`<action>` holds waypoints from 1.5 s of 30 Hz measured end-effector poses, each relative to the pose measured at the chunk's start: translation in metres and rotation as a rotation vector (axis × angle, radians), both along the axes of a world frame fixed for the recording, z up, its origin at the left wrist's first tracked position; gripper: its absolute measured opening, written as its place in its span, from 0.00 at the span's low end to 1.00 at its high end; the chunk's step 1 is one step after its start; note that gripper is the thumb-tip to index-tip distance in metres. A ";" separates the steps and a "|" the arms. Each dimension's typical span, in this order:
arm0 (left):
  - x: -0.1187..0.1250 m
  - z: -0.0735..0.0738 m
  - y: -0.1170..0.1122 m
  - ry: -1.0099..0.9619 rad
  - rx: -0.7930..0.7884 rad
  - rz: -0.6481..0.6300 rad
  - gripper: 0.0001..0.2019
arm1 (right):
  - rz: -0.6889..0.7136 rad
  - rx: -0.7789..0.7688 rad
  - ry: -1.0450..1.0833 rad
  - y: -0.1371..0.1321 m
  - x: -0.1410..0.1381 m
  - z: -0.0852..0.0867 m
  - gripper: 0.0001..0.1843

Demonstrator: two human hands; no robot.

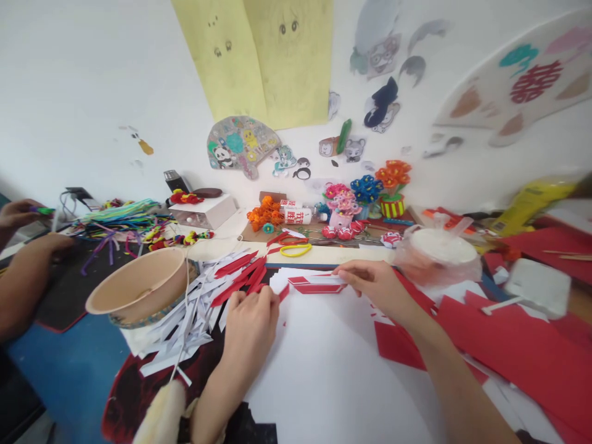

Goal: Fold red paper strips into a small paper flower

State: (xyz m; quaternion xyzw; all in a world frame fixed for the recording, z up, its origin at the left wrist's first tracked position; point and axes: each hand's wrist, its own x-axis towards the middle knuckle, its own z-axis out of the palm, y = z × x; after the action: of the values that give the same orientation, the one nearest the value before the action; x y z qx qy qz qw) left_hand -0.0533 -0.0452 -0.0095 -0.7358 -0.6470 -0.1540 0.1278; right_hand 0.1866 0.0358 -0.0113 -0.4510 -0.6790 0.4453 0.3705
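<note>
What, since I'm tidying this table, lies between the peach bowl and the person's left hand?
In the head view, a heap of white paper strips lies between bowl and left hand; a thin white cord hangs over it.

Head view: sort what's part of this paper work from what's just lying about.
Likely in use:
- left hand, holding a red strip
- right hand, pinching a red-and-white folded piece
- white sheet beneath
- nearby white strips

Apparently just lying about:
- beige bowl
- lidded cup
- blue flowers
</note>
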 end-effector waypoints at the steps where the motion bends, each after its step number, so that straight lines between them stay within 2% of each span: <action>1: 0.007 0.000 0.001 -0.045 -0.005 -0.068 0.10 | -0.014 0.005 0.009 0.001 0.001 0.000 0.20; 5: 0.033 -0.003 0.004 -0.181 -0.052 -0.226 0.08 | -0.035 0.018 0.036 0.002 0.002 0.000 0.21; 9: 0.048 -0.015 0.009 -0.241 -0.134 -0.280 0.01 | 0.031 0.020 0.003 0.001 0.001 0.000 0.20; 11: 0.050 -0.020 0.011 -0.254 -0.181 -0.287 0.05 | 0.066 0.035 -0.030 0.001 0.001 0.000 0.18; 15: 0.044 -0.017 0.011 -0.275 -0.233 -0.261 0.11 | 0.087 0.095 -0.096 0.001 0.001 -0.001 0.12; 21: 0.022 -0.003 0.005 -0.278 -0.125 -0.157 0.07 | 0.143 0.124 -0.151 -0.001 -0.002 0.000 0.09; 29: 0.017 -0.008 0.005 -0.419 -0.094 -0.053 0.08 | 0.246 0.135 -0.120 -0.006 -0.016 -0.004 0.06; 32: 0.015 -0.010 0.002 -0.433 -0.123 -0.114 0.07 | 0.284 0.137 -0.150 -0.008 -0.020 -0.004 0.05; 38: 0.011 -0.013 -0.009 -0.308 -0.148 -0.205 0.03 | 0.408 0.220 -0.224 -0.009 -0.023 -0.009 0.05; 45: 0.014 -0.021 -0.014 -0.209 -0.136 -0.238 0.03 | 0.419 0.291 -0.372 -0.001 -0.024 -0.027 0.04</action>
State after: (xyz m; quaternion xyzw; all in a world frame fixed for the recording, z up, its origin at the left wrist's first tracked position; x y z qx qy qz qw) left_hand -0.0392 -0.0589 -0.0301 -0.7939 -0.5742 -0.1997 -0.0095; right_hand 0.1627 0.0349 -0.0386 -0.3172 -0.8699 0.3201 0.2007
